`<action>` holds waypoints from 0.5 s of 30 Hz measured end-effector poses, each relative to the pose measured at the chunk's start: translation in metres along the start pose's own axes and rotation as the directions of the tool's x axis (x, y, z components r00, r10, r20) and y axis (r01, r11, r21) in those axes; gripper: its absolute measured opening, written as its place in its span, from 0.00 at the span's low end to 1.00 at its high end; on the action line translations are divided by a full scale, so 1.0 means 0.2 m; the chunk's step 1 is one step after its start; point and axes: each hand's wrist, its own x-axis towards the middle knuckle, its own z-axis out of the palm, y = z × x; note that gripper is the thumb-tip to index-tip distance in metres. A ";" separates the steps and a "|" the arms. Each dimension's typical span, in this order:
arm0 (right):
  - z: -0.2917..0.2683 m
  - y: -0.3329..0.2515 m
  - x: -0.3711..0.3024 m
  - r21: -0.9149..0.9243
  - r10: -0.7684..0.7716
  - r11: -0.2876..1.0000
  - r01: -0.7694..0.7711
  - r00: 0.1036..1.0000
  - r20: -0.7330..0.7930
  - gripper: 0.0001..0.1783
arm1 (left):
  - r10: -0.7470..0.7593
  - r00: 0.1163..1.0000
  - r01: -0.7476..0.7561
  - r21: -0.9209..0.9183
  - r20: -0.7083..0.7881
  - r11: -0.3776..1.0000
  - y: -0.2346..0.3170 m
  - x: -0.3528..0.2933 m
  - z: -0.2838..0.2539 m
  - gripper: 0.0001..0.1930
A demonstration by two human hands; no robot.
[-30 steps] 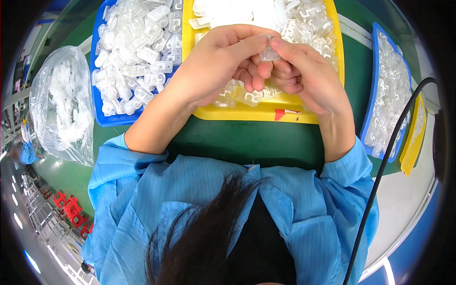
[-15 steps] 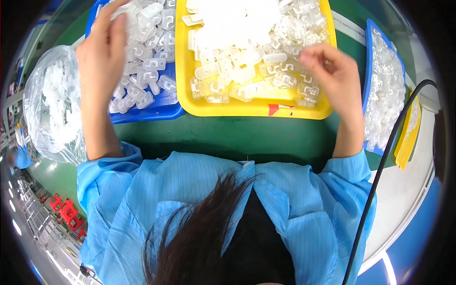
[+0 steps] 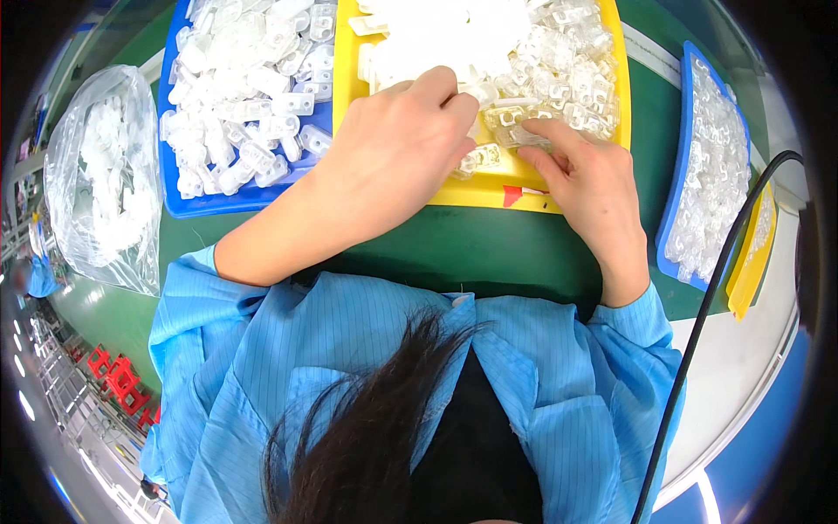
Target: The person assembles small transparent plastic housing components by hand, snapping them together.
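Observation:
My left hand (image 3: pixel 406 144) is over the yellow tray (image 3: pixel 454 197), back upward and fingers curled together. Whatever those fingers hold is hidden beneath them. To its right, my right hand (image 3: pixel 589 179) has thumb and forefinger bent toward each other at a clear plastic piece (image 3: pixel 517 135) in the same tray. The pile blurs into that piece, so its outline is hard to read. White plastic pieces fill the tray's far middle, washed out by glare, and transparent pieces (image 3: pixel 583 83) lie at its right side.
A blue tray (image 3: pixel 231 206) of translucent white clips (image 3: pixel 253 157) adjoins on the left, beside a clear bag (image 3: pixel 109 188) of white parts. Another blue tray (image 3: pixel 668 240) of clear parts stands right, near a small yellow tray (image 3: pixel 742 293). A black cable (image 3: pixel 698 323) curves past my right arm.
My left hand has swung from the blue tray rightward to the yellow one. My right hand has moved down and slightly left, closer to the clear pieces.

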 end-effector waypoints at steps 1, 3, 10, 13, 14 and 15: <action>0.01 0.01 -0.01 0.001 0.003 1.000 -0.003 1.000 0.001 0.10 | -0.020 0.999 0.018 0.060 0.028 0.998 0.01 0.01 0.01 0.11; 0.02 0.02 -0.02 0.207 0.078 0.976 -0.065 0.995 -0.056 0.09 | -0.005 0.999 -0.001 0.127 0.045 0.992 -0.01 0.02 0.04 0.10; -0.05 0.03 0.02 0.584 0.222 0.797 -0.153 0.974 -0.048 0.09 | 0.035 0.993 -0.049 -0.115 -0.116 0.992 0.00 0.07 0.00 0.10; -0.11 -0.08 0.14 0.832 0.261 0.541 -0.126 0.965 -0.024 0.12 | -0.132 0.987 0.052 -0.589 -0.093 0.807 -0.04 0.13 -0.03 0.10; -0.10 -0.07 0.18 0.861 0.213 0.498 -0.105 0.977 -0.004 0.12 | -0.222 0.975 0.133 -0.829 0.012 0.543 -0.06 0.16 -0.03 0.10; -0.10 -0.06 0.23 0.887 0.163 0.452 -0.089 0.986 0.015 0.12 | -0.218 0.976 0.123 -0.826 0.000 0.550 -0.07 0.17 -0.03 0.10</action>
